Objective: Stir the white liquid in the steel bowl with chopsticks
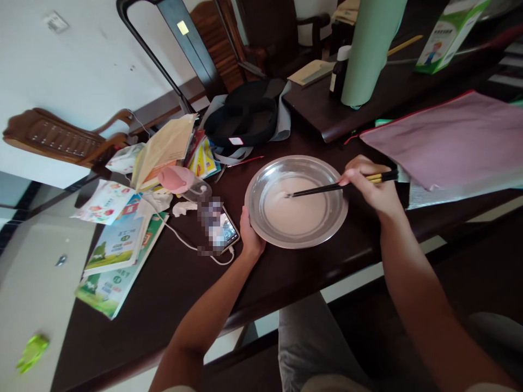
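Observation:
A shiny metal bowl (254, 218) stands on the dark table in front of me, with a pale, milky mixture (302, 215) in its bottom. My left hand (250, 235) is closed on the bowl's left side, its thumb up at the rim and its other fingers hidden by the bowl. In my right hand (365, 182) is a pair of black chopsticks (316, 190) with gold-coloured upper ends. They slant down to the left over the bowl's right rim, and their tips dip into the mixture near its middle.
A lit phone (223, 228) with a white cable lies left of the bowl, beside a pink-lidded bottle (177, 179). Books (118, 261) cover the left side. Behind are a black open case (241, 120) and a green cylinder (370, 54); a pink pouch (449, 141) lies right.

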Demonstrator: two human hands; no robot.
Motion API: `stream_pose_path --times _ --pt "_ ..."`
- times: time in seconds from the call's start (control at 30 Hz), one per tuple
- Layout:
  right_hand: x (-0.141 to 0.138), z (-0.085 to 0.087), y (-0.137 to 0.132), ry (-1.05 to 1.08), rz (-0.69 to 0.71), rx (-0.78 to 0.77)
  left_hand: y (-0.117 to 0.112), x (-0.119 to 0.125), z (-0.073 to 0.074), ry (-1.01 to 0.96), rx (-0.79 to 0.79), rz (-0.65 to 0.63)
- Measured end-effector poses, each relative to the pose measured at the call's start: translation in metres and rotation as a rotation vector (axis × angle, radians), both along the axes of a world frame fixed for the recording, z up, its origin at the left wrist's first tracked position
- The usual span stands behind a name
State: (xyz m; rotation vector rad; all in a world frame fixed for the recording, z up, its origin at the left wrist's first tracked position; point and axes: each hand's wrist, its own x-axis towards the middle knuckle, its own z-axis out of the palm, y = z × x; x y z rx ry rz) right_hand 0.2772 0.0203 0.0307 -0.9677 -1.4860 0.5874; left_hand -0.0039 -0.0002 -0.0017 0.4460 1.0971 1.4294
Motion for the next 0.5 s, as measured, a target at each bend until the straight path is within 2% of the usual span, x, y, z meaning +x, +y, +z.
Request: stream_pose_path --times 0.07,0.13,0.23,0.3,0.4,0.43,0.5 --pt "0.0019 -0.0017 -0.0001 0.079 -0.027 0.026 0.0001 -0.0003 -0.0007 0.006 -0.001 -0.002" --pt "0.0022 -0.0013 -0.0011 0.078 0.074 0.012 0.0002 -0.0008 -0.0014 0.008 0.0 0.005" --pt "-0.0002 0.0012 -0.002 -0.043 0.194 -0.032 0.0005 -0.0017 -0.0026 0.002 0.008 -0.002" --pt "-0.001 0.0008 -0.0009 -0.072 0.128 -0.026 0.0006 -0.0021 -0.0033 -0.004 0.013 -0.01" --pt "0.0013 -0.0031 0.0014 0.033 -0.044 0.023 0.0007 -0.0022 -0.0033 -0.007 0.011 -0.002" --pt "0.0023 -0.004 0.0016 0.085 -0.062 0.041 0.0007 -0.0021 -0.003 -0.007 0.009 0.003" --pt "0.0029 -0.0036 0.0008 0.126 0.004 0.035 0.0006 -0.0019 -0.0024 -0.008 0.003 0.007"
